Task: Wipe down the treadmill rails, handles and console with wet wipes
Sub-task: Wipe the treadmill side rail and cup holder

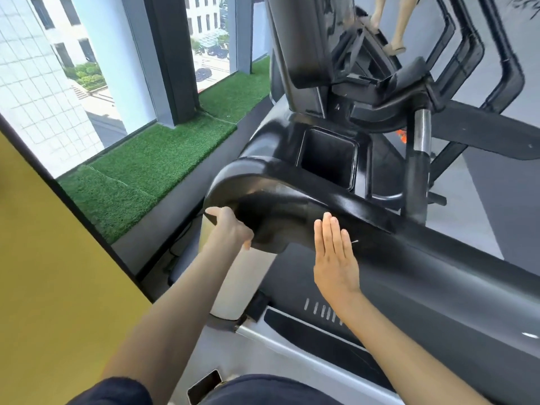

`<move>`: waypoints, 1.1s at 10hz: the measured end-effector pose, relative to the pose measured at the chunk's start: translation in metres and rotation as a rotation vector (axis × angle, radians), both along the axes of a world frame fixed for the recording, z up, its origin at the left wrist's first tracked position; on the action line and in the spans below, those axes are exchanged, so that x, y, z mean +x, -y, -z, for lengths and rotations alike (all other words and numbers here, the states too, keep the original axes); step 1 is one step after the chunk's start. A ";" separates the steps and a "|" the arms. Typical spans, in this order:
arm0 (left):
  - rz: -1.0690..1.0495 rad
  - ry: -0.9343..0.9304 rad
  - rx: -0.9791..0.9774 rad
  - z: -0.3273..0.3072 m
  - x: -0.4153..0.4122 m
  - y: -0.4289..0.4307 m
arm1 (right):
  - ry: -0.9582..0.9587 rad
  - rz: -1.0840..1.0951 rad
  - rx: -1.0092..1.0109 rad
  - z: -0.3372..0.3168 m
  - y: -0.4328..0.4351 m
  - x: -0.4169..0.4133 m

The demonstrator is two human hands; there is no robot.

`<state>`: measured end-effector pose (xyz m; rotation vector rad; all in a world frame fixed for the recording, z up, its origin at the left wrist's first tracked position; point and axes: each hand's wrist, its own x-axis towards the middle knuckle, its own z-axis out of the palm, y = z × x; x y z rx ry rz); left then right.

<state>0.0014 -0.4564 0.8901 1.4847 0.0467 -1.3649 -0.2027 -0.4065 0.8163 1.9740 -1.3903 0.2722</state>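
Observation:
The treadmill's black left handrail (292, 197) curves across the middle of the view. My left hand (230, 230) grips the rail's rounded end, fingers curled round its lower edge. My right hand (336, 252) lies flat with straight fingers against the handrail's inner side, further right. No wet wipe shows in either hand; whether one lies under my right palm is hidden. The console's dark screen (298, 39) stands at the top, with a square cup holder (328, 159) below it. A silver-and-black handle post (420, 147) rises on the right.
Below my hands are the grey belt deck (423, 293), the silver side rail (292, 355) and the pale upright post (233, 287). Green artificial turf (152, 168) runs along the window on the left. A yellow panel (52, 273) fills the lower left. More black machines stand behind.

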 end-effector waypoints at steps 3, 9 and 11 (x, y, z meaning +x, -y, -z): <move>-0.054 -0.573 -0.113 0.019 -0.019 -0.017 | 0.030 -0.003 0.077 -0.008 -0.005 -0.001; 0.056 -0.493 -0.096 0.023 -0.046 -0.010 | 0.031 -0.011 0.202 -0.017 -0.013 -0.002; 0.002 -0.473 -0.048 0.024 -0.047 -0.014 | 0.047 -0.003 0.206 -0.018 -0.012 -0.001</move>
